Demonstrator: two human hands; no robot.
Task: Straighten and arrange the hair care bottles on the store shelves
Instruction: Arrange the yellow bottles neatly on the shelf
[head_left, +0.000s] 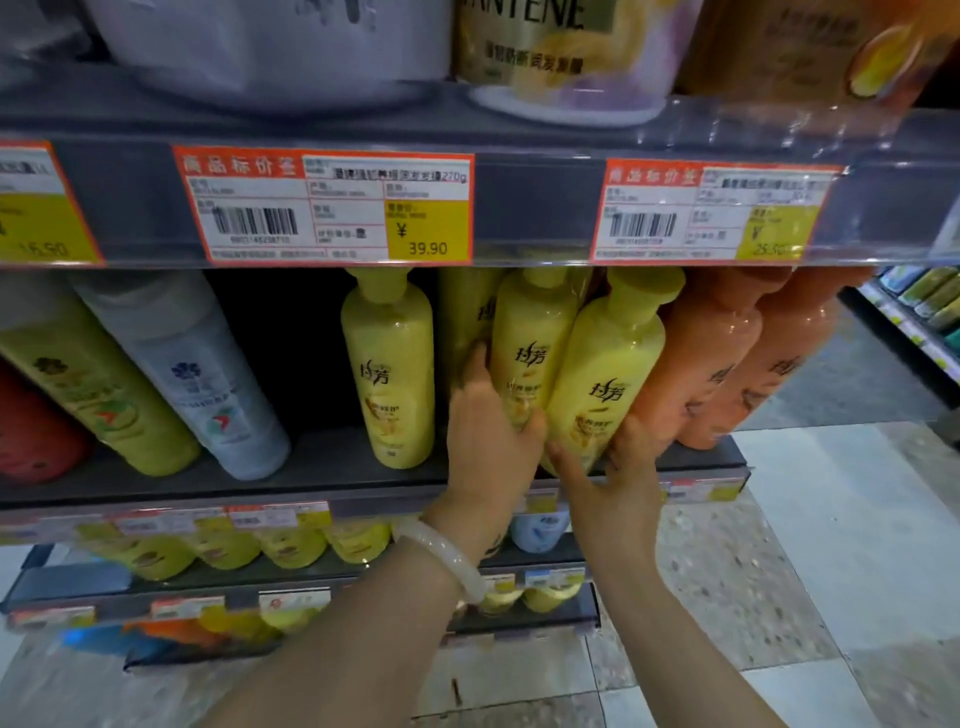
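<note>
On the dark middle shelf (322, 467) stand yellow hair care bottles. One yellow bottle (389, 364) stands alone and upright left of my hands. My left hand (485, 441), with a pale bangle on its wrist, wraps around the lower part of a second yellow bottle (530, 343). My right hand (618, 467) cups the base of a third yellow bottle (608, 374) that leans to the right. Two orange bottles (727, 358) lean against it on the right.
To the left lean a yellow-green bottle (98, 384), a white bottle (202, 374) and a red one (31, 431), with a dark gap behind. The upper shelf holds tubs above price tags (332, 202). Lower shelves (291, 566) carry more yellow bottles. Tiled floor lies right.
</note>
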